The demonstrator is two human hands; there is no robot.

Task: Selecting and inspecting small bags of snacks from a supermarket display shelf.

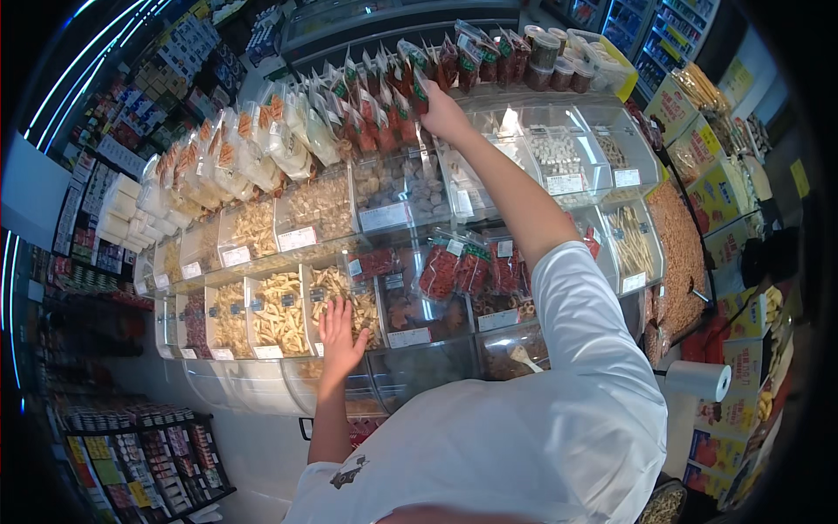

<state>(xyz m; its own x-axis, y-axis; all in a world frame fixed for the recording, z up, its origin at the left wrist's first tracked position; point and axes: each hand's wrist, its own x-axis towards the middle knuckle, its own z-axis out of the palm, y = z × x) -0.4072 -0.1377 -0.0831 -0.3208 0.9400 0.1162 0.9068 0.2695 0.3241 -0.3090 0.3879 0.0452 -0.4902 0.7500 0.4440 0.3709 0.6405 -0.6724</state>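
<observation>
My right hand [443, 112] reaches to the back row of the bulk-food display, its fingers closed on the edge of a clear plastic bag of red dried food [419, 93]. Similar upright red bags [366, 121] crowd in to the left of that hand. My left hand [340, 337] is at the front, fingers spread, over a clear bin lid above pale dried slices [332, 283]. It holds nothing. Between my arms, several sealed red bags [440, 267] lie on top of the clear lids. The lower part of the held bag is partly hidden among its neighbours.
Puffy bags of white food [288, 147] line the back left. Lidded plastic jars [543, 52] are stacked at the back right. A peanut heap [677, 242] and a plastic bag roll [700, 380] sit at right. A low shelf rack [144, 458] stands at lower left.
</observation>
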